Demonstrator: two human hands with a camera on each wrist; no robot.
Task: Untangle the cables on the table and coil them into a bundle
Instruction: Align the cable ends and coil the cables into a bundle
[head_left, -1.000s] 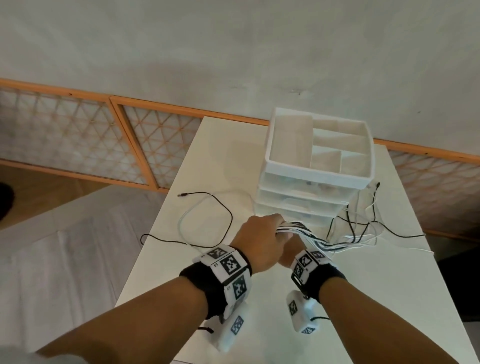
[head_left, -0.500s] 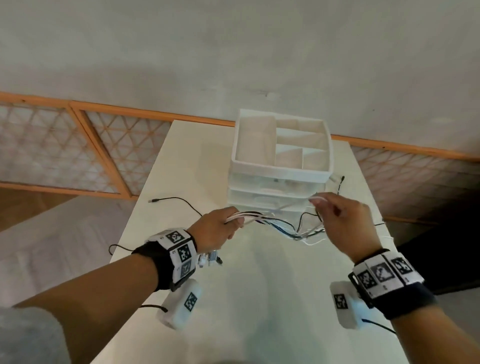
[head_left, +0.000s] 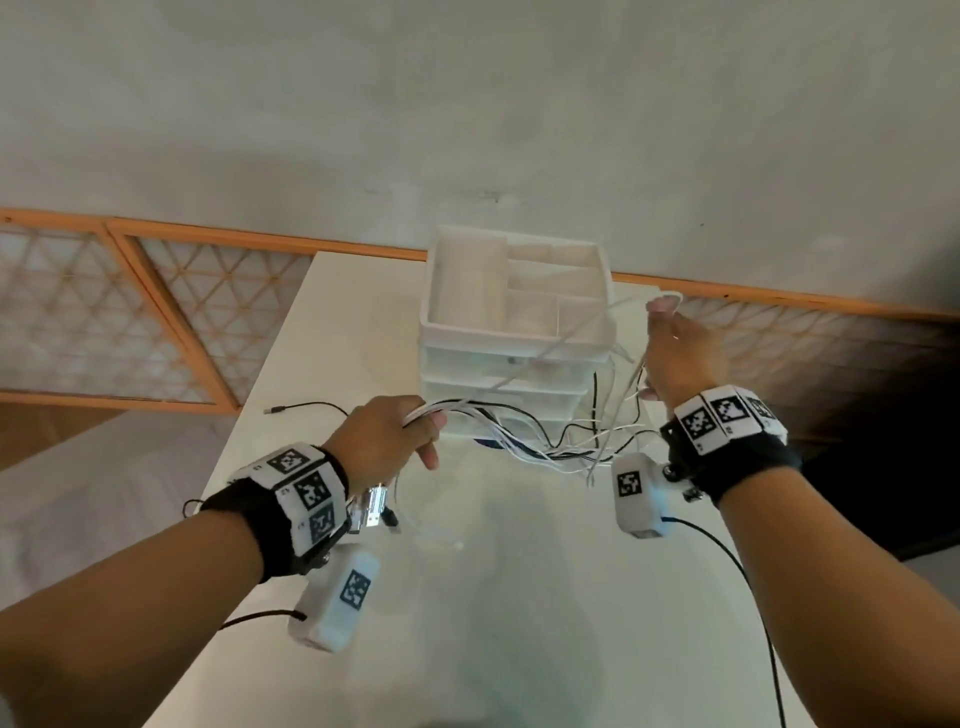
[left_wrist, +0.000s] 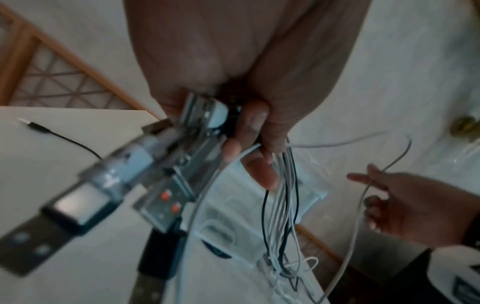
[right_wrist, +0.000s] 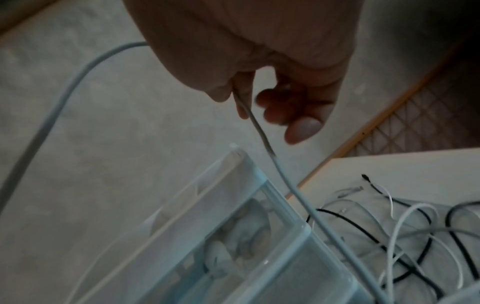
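Note:
My left hand (head_left: 387, 439) grips a bunch of white and black cables (head_left: 498, 428) above the white table (head_left: 519, 597); their USB plugs (head_left: 371, 506) hang below my wrist. In the left wrist view the same bunch of cables (left_wrist: 281, 197) drops from my curled fingers (left_wrist: 253, 127). My right hand (head_left: 675, 353) is raised beside the drawer unit and pinches one white cable (head_left: 582, 332); that white cable (right_wrist: 262, 135) runs from between thumb and forefinger down to the tangle (right_wrist: 415, 236). A loose tangle (head_left: 587, 447) lies between both hands.
A white drawer unit (head_left: 514, 332) with an open compartment tray on top stands at the table's far middle. One black cable end (head_left: 291, 408) lies left on the table. A wall and a wooden lattice panel (head_left: 156, 322) are behind; floor lies left of the table.
My right hand has left the bunch, moved right and then up beside the drawer unit, drawing one white cable with it. My left hand keeps its grip and shifted left.

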